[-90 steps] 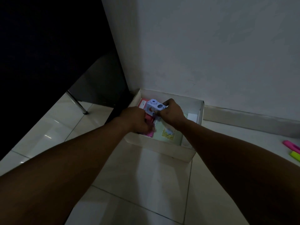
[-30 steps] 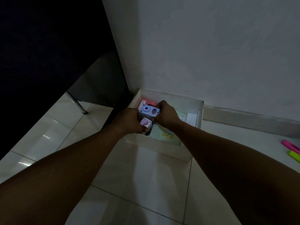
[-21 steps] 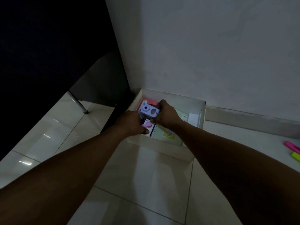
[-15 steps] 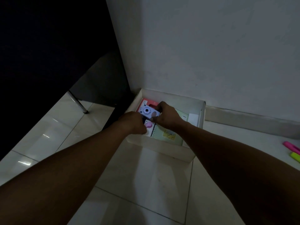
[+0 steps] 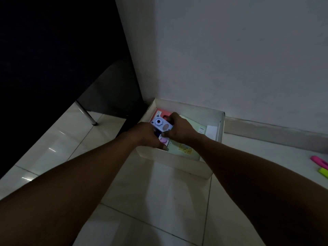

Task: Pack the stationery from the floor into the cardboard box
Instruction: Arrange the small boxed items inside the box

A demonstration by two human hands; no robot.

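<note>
A shallow white cardboard box [image 5: 181,161] sits on the floor against the wall. Inside lie a pale green spiral notebook [image 5: 189,148], a pink item [image 5: 159,112] at the back left and a white slip [image 5: 211,132] at the right. Both hands reach into the box's left half. My right hand [image 5: 179,129] and my left hand [image 5: 145,134] grip a small lilac block-shaped item with a round flower-like dial [image 5: 160,125], held low over the box. A small pink-patterned piece [image 5: 163,139] shows just below it, between the hands.
A pink highlighter [image 5: 318,161] and a yellow-green one [image 5: 324,172] lie on the tiles at the far right. A dark piece of furniture with a metal leg [image 5: 87,113] stands to the left of the box. A low skirting runs along the wall.
Both hands have brought the lilac item lower and toward the back left of the box. The small pink piece stays between the hands.
</note>
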